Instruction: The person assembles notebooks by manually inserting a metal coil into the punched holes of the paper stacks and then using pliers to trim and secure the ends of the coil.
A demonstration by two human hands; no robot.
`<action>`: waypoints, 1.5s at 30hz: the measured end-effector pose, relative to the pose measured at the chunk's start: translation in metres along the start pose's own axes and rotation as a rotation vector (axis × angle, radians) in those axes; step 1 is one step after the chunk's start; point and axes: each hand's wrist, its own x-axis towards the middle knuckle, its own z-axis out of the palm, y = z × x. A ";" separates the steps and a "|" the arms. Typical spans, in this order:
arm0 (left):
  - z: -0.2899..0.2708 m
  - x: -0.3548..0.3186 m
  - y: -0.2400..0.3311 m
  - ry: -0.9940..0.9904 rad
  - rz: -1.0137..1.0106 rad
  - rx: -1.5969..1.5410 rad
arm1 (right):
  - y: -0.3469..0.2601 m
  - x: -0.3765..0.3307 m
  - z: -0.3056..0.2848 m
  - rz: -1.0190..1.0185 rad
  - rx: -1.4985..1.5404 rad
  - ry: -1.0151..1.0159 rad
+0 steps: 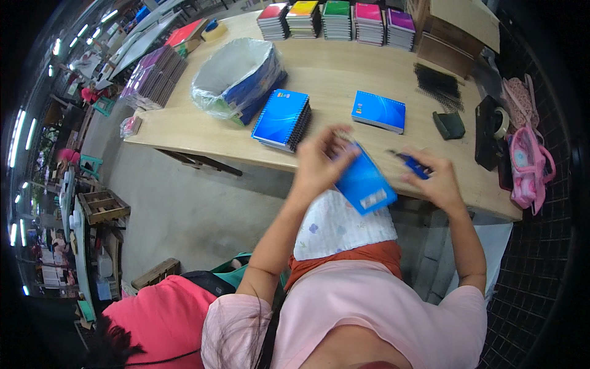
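Observation:
Over the near table edge, my left hand (319,163) grips a blue notebook (364,184) by its upper left side, tilted, with a pale label low on its cover. Just right of it, my right hand (441,184) is closed on a small blue-handled hand tool (415,165); its dark tip points at the notebook, and motion blur hides its exact kind. A stack of blue spiral notebooks (281,118) with black coils lies beyond my left hand. Farther right sits a shorter blue stack (378,111), no coils visible. Loose black spiral coils (437,86) lie near a dark green holder (449,125).
A plastic-lined blue bin (236,77) stands on the wooden table (335,67). Colored notebook stacks (337,21) line the far edge, beside a cardboard box (452,37). A black case (487,132) and pink bag (527,166) are at right. Another person's pink-red clothing (163,320) is at lower left.

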 end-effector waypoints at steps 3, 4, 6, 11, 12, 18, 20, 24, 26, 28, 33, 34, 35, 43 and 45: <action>-0.075 0.053 0.026 0.295 0.143 0.017 | 0.014 -0.010 -0.021 0.080 0.040 0.258; -0.104 0.069 0.031 0.430 0.158 0.053 | 0.020 -0.015 -0.025 0.131 0.102 0.270; -0.167 0.110 0.026 0.525 0.173 0.130 | 0.028 -0.026 -0.030 0.180 0.158 0.285; -0.268 0.191 -0.037 0.453 -0.007 0.088 | 0.050 -0.046 -0.013 0.297 0.241 0.223; -0.276 0.194 -0.050 0.520 -0.119 0.072 | 0.049 -0.047 -0.009 0.291 0.249 0.214; -0.228 0.168 -0.042 0.419 0.046 0.023 | 0.053 -0.052 -0.004 0.335 0.168 0.280; -0.180 0.136 -0.018 0.552 0.194 0.246 | 0.064 -0.045 -0.001 0.277 -0.106 0.356; -0.117 0.079 0.004 0.556 0.471 0.043 | 0.099 -0.021 0.009 0.205 -0.617 0.330; -0.089 0.061 0.009 0.581 0.452 -0.081 | 0.108 -0.015 0.009 0.065 -0.887 0.366; -0.071 0.047 0.009 0.374 0.462 -0.745 | 0.088 -0.010 0.016 0.012 -0.897 0.425; 0.021 0.009 0.006 0.028 0.306 -1.317 | 0.000 -0.001 0.080 0.172 1.275 -0.139; 0.032 0.003 0.006 -0.028 0.247 -1.331 | -0.021 0.003 0.087 0.302 1.404 -0.144; 0.037 0.002 0.005 -0.122 0.249 -1.356 | -0.033 0.008 0.091 0.274 1.333 -0.069; -0.058 0.002 0.013 0.113 0.048 0.249 | -0.043 0.035 0.089 0.121 1.049 0.214; -0.090 0.034 -0.007 0.351 0.128 0.404 | -0.040 0.037 0.093 0.107 0.991 0.202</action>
